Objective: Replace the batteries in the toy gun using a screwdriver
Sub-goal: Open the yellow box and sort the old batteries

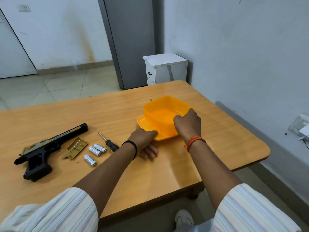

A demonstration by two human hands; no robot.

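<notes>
Okay, head view, only one I get. My right hand (188, 124) is curled over the near right rim of the orange box (164, 114), thumb inside the wall, fingers hooked on the edge, so it grips the box. The box sits open on its orange lid (143, 124), which lies flat under it and sticks out to the left. My left hand (144, 139) is at the near left edge of that lid; the thumb presses on top of the lid rim, the other fingers (149, 152) lie loosely curled on the surface below it. Whether they get under the lid, I cannot tell.

Toy gun (45, 148) lies on its side far left on the wooden surface (117, 106), black with gold trim, barrel pointing up and right, well apart from both hands. Just right of it is the gold battery cover (75, 148), off the gun. A tiny screw (77, 161) lies just below the cover. Three batteries (95, 151) lie loose right of the cover, two side by side, one nearer me. Screwdriver (108, 143) lies just beside them, tip pointing away, its handle partly hidden behind my left wrist.

White cabinet (165, 69) stands on the floor beyond the surface.
</notes>
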